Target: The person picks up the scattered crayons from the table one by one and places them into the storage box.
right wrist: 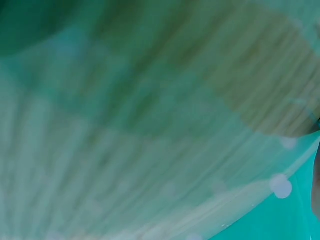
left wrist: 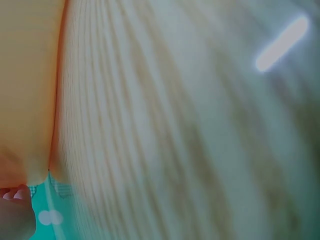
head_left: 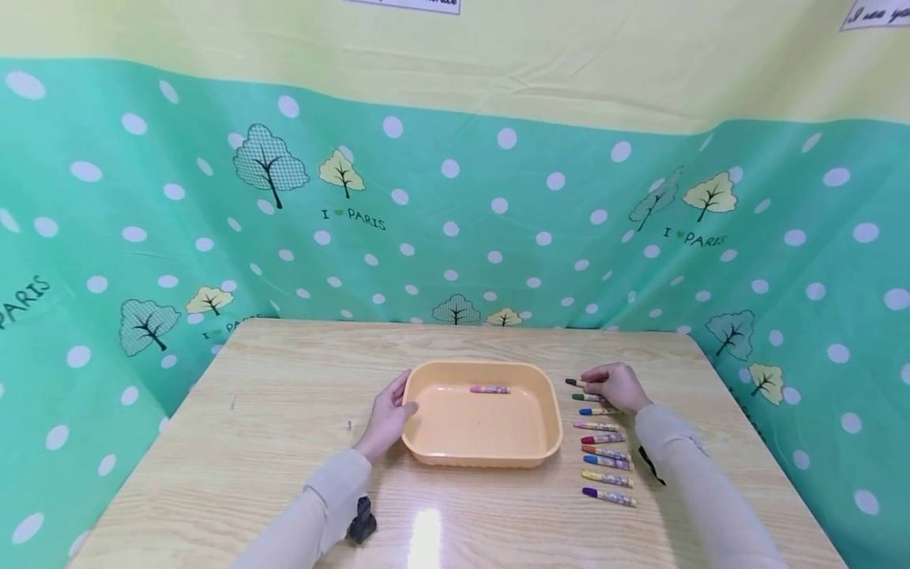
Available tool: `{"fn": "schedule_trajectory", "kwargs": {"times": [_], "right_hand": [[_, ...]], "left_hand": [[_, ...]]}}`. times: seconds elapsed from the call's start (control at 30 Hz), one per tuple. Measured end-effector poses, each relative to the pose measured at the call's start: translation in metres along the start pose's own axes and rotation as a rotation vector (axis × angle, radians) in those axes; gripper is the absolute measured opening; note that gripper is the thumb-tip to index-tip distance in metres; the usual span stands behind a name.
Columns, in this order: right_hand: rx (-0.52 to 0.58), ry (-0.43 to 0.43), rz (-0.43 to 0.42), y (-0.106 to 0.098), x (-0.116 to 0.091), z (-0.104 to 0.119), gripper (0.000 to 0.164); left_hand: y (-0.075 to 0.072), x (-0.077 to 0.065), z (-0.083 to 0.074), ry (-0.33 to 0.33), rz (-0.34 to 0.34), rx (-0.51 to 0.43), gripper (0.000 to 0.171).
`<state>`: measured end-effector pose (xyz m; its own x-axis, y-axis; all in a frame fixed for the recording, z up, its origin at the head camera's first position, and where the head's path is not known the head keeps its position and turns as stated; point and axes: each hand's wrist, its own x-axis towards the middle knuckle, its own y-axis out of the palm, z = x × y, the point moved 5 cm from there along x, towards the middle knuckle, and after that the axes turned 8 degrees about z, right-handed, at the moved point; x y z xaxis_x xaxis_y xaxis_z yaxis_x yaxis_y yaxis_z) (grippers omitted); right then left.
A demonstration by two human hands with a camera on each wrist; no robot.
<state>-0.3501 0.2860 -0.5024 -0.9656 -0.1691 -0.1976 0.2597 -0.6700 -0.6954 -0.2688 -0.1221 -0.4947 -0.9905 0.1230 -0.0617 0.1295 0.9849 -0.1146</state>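
2 pale sleeves (head_left: 711,482) at the near side, with 1 black device (head_left: 362,521) at the left wrist. 1 wood-grain tabletop (head_left: 284,403), marked by a bright glare. 9 crayons in a column right of the tray, coloured tips to the left, listed from the near end: 1 purple crayon (head_left: 609,497); 1 yellow crayon (head_left: 607,479); 1 blue crayon (head_left: 607,462), lying just beside 1 orange crayon (head_left: 604,452); 1 red crayon (head_left: 602,438); 1 pink crayon (head_left: 596,427); 1 second blue crayon (head_left: 594,411); 1 dark green crayon (head_left: 586,397); 1 black crayon (head_left: 574,382). 1 peach tray (head_left: 476,461), shallow, round-cornered, open-topped, left of the column; contents, 1 pink-tipped crayon (head_left: 490,390), lying crosswise near the far wall. 1 left hand (head_left: 387,415), gripping the tray's left rim, thumb over the edge, fingers along the outer side. 1 right hand (head_left: 620,387), fingers bent down at the black crayon and covering its right end; whether they pinch it cannot be told, the right wrist view being blurred. 1 green and yellow cloth (head_left: 498,205) behind, with white dots, printed trees and "I PARIS" lettering around a heart.
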Motion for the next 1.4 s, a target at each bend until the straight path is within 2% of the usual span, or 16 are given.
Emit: {"fn": "schedule_trajectory", "kwargs": {"times": [0.3,0.47,0.57,0.87,1.0,1.17,1.4], "right_hand": [[-0.003,-0.006,0.017,-0.006,-0.007,0.008,0.025],[-0.052,-0.132,0.002,-0.010,-0.012,0.030,0.023],[-0.068,-0.178,-0.011,-0.010,-0.016,0.045,0.022],[-0.036,-0.219,-0.057,-0.009,-0.033,0.081,0.024],[-0.007,-0.224,-0.062,-0.009,-0.034,0.094,0.024],[0.008,-0.250,-0.027,0.000,-0.031,0.112,0.026],[0.018,-0.291,0.017,0.026,-0.023,0.128,0.022]], "left_hand": [[0.002,0.000,0.000,-0.004,0.015,-0.008,0.063],[-0.001,-0.001,0.000,-0.010,-0.014,0.005,0.065],[-0.002,0.000,-0.001,-0.013,-0.021,0.012,0.066],[-0.001,0.002,0.000,-0.023,-0.009,0.003,0.067],[-0.001,0.000,0.000,-0.013,-0.003,-0.004,0.066],[-0.002,0.000,0.000,-0.008,-0.001,-0.006,0.065],[-0.002,0.001,-0.001,0.000,0.007,-0.001,0.065]]}}
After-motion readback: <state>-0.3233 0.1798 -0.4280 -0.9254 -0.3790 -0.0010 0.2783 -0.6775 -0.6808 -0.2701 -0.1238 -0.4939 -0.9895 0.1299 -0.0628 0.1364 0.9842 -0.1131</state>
